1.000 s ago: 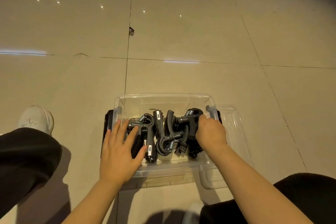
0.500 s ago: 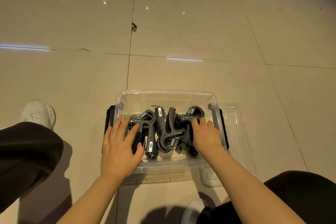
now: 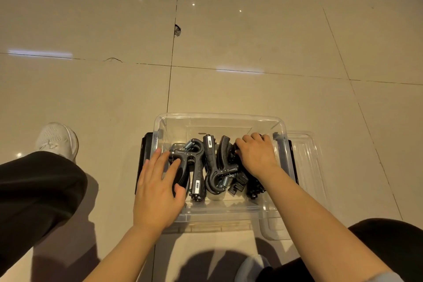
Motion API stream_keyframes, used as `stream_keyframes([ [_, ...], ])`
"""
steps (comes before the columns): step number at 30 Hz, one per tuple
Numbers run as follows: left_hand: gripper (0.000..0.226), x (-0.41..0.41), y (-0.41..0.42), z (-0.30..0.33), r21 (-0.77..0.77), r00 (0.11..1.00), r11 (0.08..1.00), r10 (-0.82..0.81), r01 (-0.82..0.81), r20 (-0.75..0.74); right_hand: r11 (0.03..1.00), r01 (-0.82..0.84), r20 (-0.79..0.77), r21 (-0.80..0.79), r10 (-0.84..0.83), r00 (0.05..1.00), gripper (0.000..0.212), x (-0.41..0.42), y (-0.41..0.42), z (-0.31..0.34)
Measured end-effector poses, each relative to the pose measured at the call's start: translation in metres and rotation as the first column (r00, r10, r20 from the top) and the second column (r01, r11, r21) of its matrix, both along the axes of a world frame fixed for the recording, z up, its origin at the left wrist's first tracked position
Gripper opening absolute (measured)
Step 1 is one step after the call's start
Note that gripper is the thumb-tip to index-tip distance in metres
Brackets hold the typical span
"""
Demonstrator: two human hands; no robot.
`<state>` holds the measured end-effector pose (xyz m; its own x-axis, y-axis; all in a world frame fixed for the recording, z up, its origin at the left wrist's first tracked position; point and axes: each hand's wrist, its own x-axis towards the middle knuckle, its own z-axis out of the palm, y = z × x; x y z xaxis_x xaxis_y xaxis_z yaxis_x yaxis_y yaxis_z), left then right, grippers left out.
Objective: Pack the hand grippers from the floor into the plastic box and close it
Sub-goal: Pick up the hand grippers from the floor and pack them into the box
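Fingers [image 3: 168,167] of the left hand [image 3: 158,192] lie straight and spread on the hand grippers [image 3: 206,165] in the plastic box [image 3: 219,118].

The right hand [image 3: 256,155] presses the right-side grippers with fingers bent; whether it grips one I cannot tell. This looks like settling the load. Next comes the clear lid [image 3: 306,158], lying beside and partly under the box, which needs lifting on and the black latches [image 3: 143,162] snapped.

- hand grippers [image 3: 201,165]: black, with silver springs;
- plastic box [image 3: 219,119]: clear, with black side latches;
- lid [image 3: 306,167]: clear;
- floor [image 3: 251,41]: beige tiles, dark joints;
- shoe [image 3: 57,139]: white;
- trousers [image 3: 34,190]: black
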<state>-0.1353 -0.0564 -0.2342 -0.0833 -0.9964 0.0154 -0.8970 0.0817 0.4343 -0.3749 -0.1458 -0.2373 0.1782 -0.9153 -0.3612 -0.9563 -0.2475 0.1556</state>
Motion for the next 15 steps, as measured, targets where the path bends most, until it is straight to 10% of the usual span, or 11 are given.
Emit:
stream_keyframes([
  [7, 0.054, -0.001, 0.002, -0.001, 0.0, 1.0, 1.0, 0.005, -0.005, -0.013, 0.956, -0.288, 0.102, 0.053, 0.282, 0.954, 0.067, 0.037, 0.001, 0.005],
  [15, 0.053, 0.0, 0.002, -0.002, 0.008, 1.0, 1.0, 0.007, -0.007, -0.02, 0.97, -0.196, 0.111, 0.144, 0.181, 0.977, 0.083, 0.035, -0.001, 0.002],
])
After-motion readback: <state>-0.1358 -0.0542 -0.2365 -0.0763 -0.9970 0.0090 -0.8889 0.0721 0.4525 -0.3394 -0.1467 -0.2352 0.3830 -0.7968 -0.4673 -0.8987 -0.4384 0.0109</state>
